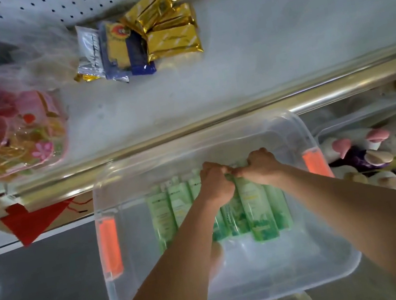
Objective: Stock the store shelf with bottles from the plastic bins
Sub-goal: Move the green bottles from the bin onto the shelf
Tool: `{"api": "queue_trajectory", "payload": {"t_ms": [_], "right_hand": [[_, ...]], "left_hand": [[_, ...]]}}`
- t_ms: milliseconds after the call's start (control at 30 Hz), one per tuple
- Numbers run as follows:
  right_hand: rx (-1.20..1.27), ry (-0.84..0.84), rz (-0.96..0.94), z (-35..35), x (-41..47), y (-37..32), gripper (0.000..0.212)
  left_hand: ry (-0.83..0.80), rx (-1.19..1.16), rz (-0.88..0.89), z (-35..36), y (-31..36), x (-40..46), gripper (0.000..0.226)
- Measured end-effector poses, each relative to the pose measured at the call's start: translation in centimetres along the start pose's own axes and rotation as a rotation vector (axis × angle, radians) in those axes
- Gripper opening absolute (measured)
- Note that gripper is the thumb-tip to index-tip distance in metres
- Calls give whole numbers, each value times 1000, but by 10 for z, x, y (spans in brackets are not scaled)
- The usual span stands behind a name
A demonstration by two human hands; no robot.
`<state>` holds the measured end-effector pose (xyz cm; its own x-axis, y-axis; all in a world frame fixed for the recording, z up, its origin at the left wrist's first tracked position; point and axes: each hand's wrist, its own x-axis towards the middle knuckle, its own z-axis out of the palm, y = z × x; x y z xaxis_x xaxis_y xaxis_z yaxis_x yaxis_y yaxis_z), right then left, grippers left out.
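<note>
Shelf (265,41) w/ gold packets (166,27)

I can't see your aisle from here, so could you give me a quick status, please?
Left hand and right hand both gripping green bottles inside clear bin. None shelved yet. Shelf holds gold packets at back.

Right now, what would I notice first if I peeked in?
Two hands, the left hand and right hand, reach into a clear plastic bin and grip green bottles lying side by side. Above, shiny gold packets sit on the white shelf. Plush toys fill another bin at right.
</note>
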<state>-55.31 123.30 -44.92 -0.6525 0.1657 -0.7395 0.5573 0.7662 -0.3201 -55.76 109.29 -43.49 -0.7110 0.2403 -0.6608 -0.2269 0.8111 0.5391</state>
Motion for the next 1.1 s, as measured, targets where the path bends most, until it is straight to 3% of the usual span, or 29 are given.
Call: {"api": "queue_trajectory", "payload": {"t_ms": [133,267,367,467,633,867,1033,1100], "right_hand": [[-63,2,-63,1,-15,-1,66],[98,57,-119,-1,-29,-4,50],[199,81,-139,-3,-38,-1,48],[260,91,-172,-8,-46,4,42],[325,119,-261,-28,-61,-1,35],[551,124,-209,-72,-96,-30,35],[611,159,-297,-106,-133,-54,36],[652,82,-319,-122,-150,-59,35]], "left_hand": [[38,-144,4,5,1,-21,44],[102,-399,-43,16,2,-39,43],[-109,-588,-128,22,3,-52,67],[-292,-539,-176,23,-3,-58,81],[-400,-501,-169,20,-2,-77,93],[-189,-585,-67,-15,22,-114,94],[-60,-608,36,-45,46,-149,88],[-28,-628,71,-56,56,-164,86]]}}
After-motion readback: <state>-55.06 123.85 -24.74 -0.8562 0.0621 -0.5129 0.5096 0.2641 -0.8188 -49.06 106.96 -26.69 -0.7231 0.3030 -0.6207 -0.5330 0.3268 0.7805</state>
